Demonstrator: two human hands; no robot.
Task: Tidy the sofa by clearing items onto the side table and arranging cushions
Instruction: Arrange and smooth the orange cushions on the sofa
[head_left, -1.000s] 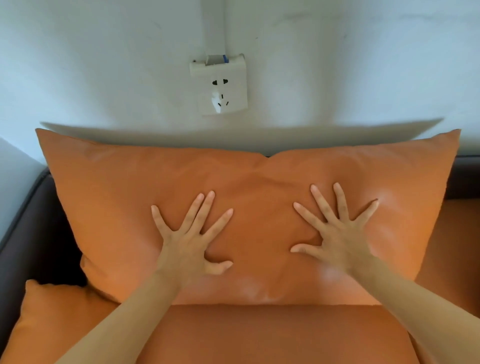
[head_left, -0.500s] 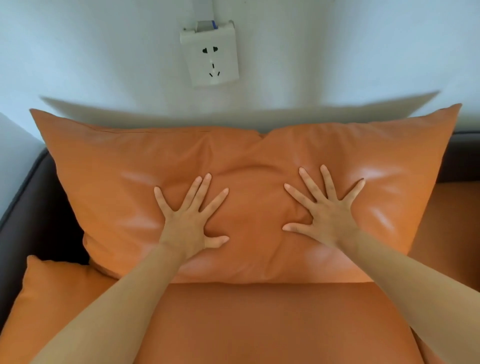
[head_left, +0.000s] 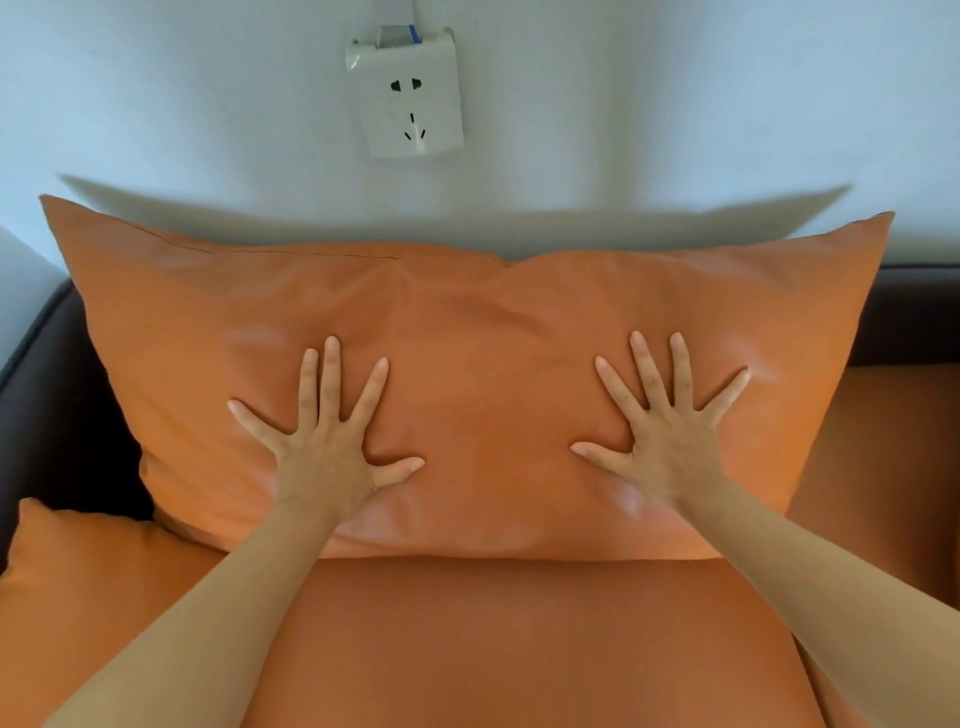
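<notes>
A large orange cushion (head_left: 478, 322) leans upright against the white wall at the back of the sofa. My left hand (head_left: 327, 447) presses flat on its left half, fingers spread and straight. My right hand (head_left: 665, 436) presses flat on its right half in the same way. Both palms dent the cushion's lower middle. The cushion's bottom edge rests on the orange seat cushion (head_left: 519, 649).
A second orange cushion (head_left: 78, 582) lies at the lower left beside the dark sofa armrest (head_left: 47, 415). More orange upholstery (head_left: 893, 467) shows at the right under the dark sofa back (head_left: 919, 312). A white wall socket (head_left: 410, 98) hangs above the cushion.
Both hands stay spread on the cushion. They have shifted slightly apart and lower on it, and the view has tilted so the socket sits lower in the frame.
</notes>
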